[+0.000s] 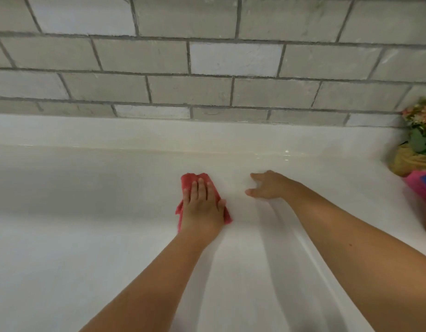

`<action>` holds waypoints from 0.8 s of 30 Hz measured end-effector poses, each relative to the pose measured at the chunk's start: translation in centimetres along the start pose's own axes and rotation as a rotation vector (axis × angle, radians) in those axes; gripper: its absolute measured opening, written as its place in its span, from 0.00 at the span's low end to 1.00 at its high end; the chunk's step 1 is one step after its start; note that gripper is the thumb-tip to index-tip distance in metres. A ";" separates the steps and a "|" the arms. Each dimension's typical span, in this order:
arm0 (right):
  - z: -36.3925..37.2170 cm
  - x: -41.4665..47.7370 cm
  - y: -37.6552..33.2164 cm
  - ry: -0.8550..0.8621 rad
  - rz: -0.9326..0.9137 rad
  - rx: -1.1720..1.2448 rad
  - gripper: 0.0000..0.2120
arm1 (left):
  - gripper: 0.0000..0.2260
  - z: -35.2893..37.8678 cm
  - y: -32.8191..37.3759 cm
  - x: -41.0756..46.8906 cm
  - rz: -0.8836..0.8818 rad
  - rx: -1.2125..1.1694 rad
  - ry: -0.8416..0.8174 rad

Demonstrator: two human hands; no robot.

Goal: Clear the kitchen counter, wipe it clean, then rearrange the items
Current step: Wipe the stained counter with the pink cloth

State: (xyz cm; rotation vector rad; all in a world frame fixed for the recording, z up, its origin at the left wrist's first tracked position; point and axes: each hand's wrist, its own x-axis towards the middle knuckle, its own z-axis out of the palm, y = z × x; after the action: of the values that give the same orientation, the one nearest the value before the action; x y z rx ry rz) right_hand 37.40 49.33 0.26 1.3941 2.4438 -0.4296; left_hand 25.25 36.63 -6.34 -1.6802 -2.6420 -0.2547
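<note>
A white kitchen counter (87, 212) fills the lower part of the view. My left hand (202, 207) lies flat, fingers straight, pressing a red cloth (190, 182) onto the counter near the middle. The cloth shows beyond my fingertips and at both sides of the hand. My right hand (267, 185) rests a little to the right of the cloth with its fingers spread and relaxed on the bare counter, holding nothing.
A grey brick-pattern tiled wall (207, 56) rises behind the counter. At the far right edge stands a bunch of flowers (420, 130) in a tan wrap, with a pink and blue object (420, 188) in front of it.
</note>
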 end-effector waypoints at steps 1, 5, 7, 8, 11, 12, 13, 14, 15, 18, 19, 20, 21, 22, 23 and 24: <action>0.1 0.0 0.0 0.001 0.001 0.001 0.33 | 0.25 -0.1 -1.7 -0.6 0.061 0.018 -0.014; 0.3 0.1 0.1 -0.001 0.010 0.012 0.34 | 0.26 -1.5 -11.2 -0.7 -0.052 -0.069 0.057; 0.5 0.4 0.1 -0.004 0.010 -0.012 0.34 | 0.23 -2.2 -15.8 0.7 -0.205 -0.156 0.085; 0.8 0.7 0.2 -0.004 0.018 -0.016 0.34 | 0.23 -2.3 -17.5 1.7 -0.261 -0.129 0.070; 1.2 1.7 0.4 0.002 0.034 -0.014 0.33 | 0.26 -2.2 -17.8 4.8 -0.374 0.007 -0.003; 1.2 1.8 0.4 0.003 0.033 -0.013 0.33 | 0.25 -2.0 -16.0 5.2 -0.395 0.018 -0.026; 1.1 1.7 0.4 0.001 0.030 -0.016 0.33 | 0.24 -1.7 -13.5 5.3 -0.372 0.007 -0.027; 0.8 1.5 0.3 -0.002 0.020 -0.023 0.33 | 0.24 -1.2 -10.5 4.9 -0.303 -0.001 -0.019; 0.7 1.3 0.2 -0.004 0.009 -0.030 0.33 | 0.24 -0.9 -7.4 3.9 -0.214 0.007 -0.013; 0.3 0.9 0.0 0.009 -0.033 -0.056 0.34 | 0.29 -0.1 -0.3 -2.0 0.116 -0.008 -0.018; 0.3 0.8 0.0 0.009 -0.040 -0.058 0.34 | 0.30 -0.5 0.6 -4.7 0.216 0.015 -0.023; 0.2 0.6 0.0 0.007 -0.045 -0.059 0.34 | 0.29 -0.9 0.6 -7.1 0.296 0.013 0.016; 0.3 0.4 0.0 0.003 -0.047 -0.065 0.34 | 0.26 -1.0 -0.6 -9.3 0.338 0.010 0.008; 0.3 0.2 0.0 0.002 -0.045 -0.074 0.34 | 0.25 -1.0 -2.5 -11.0 0.349 0.016 0.009; 0.3 0.0 0.0 0.006 -0.046 -0.081 0.34 | 0.26 -1.2 -5.0 -11.8 0.335 0.036 0.057; 0.4 0.0 0.0 0.009 -0.044 -0.084 0.33 | 0.27 -1.4 -8.1 -12.0 0.289 0.047 0.086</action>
State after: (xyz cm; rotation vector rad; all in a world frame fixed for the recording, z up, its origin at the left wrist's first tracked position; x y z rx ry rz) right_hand 37.50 49.17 -0.07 1.3132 2.4732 -0.3268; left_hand 22.94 22.28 -7.15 -1.9559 -2.2882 -0.2515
